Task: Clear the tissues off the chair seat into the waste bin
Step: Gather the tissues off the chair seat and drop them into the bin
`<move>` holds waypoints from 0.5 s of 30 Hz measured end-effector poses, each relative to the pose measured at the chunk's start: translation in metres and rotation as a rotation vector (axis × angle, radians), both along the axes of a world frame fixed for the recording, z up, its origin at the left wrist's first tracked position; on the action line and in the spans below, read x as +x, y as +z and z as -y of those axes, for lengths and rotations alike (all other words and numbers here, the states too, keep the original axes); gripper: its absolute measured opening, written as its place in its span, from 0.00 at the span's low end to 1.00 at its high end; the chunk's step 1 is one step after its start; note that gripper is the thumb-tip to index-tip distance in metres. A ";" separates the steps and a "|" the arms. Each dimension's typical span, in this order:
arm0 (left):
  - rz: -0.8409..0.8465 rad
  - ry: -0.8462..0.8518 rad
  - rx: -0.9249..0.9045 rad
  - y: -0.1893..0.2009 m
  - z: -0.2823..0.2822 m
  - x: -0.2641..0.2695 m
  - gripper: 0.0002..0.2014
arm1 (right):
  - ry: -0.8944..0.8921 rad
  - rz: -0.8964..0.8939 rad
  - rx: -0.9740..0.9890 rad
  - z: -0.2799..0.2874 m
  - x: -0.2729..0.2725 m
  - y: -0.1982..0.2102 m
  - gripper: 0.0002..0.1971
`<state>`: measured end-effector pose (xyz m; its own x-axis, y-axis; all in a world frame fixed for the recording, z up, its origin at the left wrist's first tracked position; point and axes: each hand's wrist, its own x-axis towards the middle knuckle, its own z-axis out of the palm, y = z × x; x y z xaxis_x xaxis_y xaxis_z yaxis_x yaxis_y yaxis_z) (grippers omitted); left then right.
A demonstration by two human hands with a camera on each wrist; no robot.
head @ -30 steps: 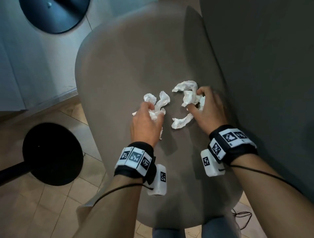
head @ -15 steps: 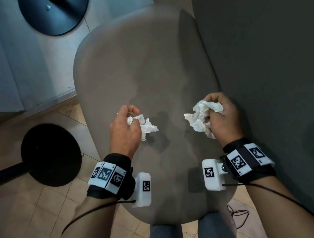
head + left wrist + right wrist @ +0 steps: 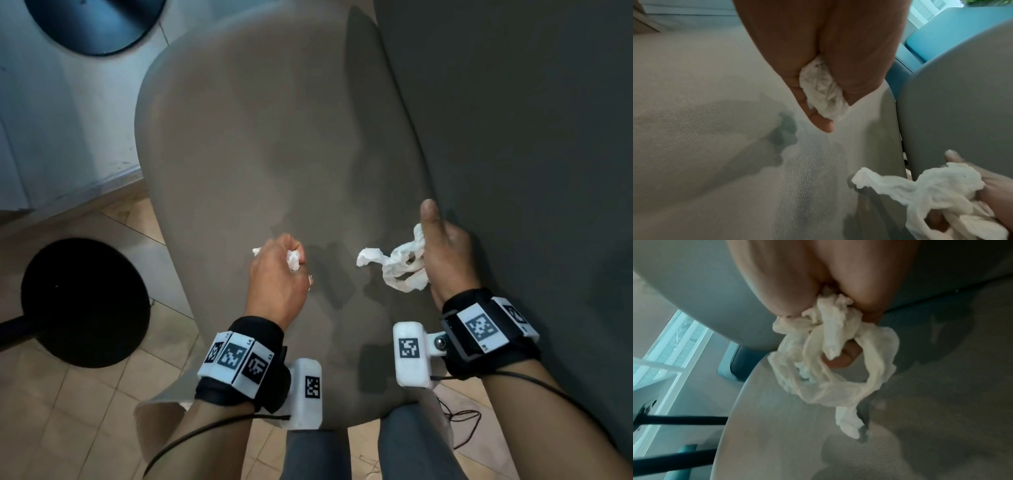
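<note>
Both hands have drawn back toward the near edge of the grey padded chair seat since the earlier frames, lifting the tissues clear of its middle. The left hand is curled tight round a small crumpled white tissue wad, which sits deep in the fist with only a scrap showing. The right hand grips a larger bundle of twisted white tissue strips in its curled fingers, thumb standing up, beside the dark grey chair back at the seat's right edge; one tail of the bundle trails out toward the left hand.

The tissue should handle as nearly weightless, soft and easily crushed, with nothing to break, though thin paper can tear if a strand is pulled alone. The loose loops are the weak point: a tail could slip free or snag on the way, so the bundle is best gathered into the palm and held at its knotted middle rather than by an end.

The head view shows both hands at once, the seat bare of tissues where it can be seen, a black round stool base on the tan tiled floor off the seat's left edge, and no waste bin. The left wrist view shows the wad pressed between palm and fingers, hidden from above, and the right hand's bundle at its lower right. The right wrist view shows the strips hanging in open loops below the fingers, with a fingertip visible through one loop.
</note>
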<state>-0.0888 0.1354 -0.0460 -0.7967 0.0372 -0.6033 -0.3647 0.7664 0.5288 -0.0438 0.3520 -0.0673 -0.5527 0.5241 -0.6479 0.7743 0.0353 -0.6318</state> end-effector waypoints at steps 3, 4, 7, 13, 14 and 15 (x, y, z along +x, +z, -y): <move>0.045 0.044 0.101 0.003 0.001 0.010 0.13 | -0.013 -0.062 0.049 0.001 0.008 -0.002 0.24; 0.057 0.049 0.110 0.003 0.003 0.013 0.12 | -0.017 -0.095 0.030 0.003 0.010 -0.002 0.19; 0.045 0.018 0.090 0.002 0.007 0.023 0.07 | -0.031 -0.105 -0.059 0.011 0.015 -0.005 0.14; 0.053 0.089 -0.006 0.005 0.016 0.047 0.08 | -0.006 -0.050 -0.068 0.012 0.024 -0.004 0.18; 0.068 0.100 -0.008 0.007 0.019 0.052 0.10 | -0.011 -0.067 -0.116 0.013 0.026 -0.003 0.14; 0.079 0.108 -0.010 0.010 0.021 0.056 0.11 | 0.003 -0.080 -0.153 0.013 0.027 -0.003 0.15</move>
<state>-0.0329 0.1141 -0.0355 -0.7454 -0.0528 -0.6645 -0.4857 0.7257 0.4872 -0.0165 0.3387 -0.0707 -0.6072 0.4212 -0.6737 0.7214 -0.0633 -0.6897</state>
